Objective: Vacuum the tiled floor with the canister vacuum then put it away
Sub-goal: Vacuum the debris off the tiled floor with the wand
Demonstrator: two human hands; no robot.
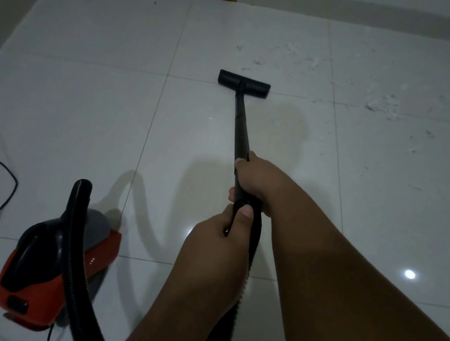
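Head view: right hand clenches the wand, left hand grips the hose cuff; floor nozzle sits on the tiled floor; white debris remains at right; canister vacuum stands lower left; vacuuming seems unfinished, with stowing still to come.

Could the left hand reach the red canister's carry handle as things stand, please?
Probably not yet: the left hand grips the hose. Once freed, the way to the canister on its left looks open.

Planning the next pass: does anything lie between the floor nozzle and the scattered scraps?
Nothing visible does. Only bare tile separates the floor nozzle from the scraps, which lie just beyond it and off to its right.
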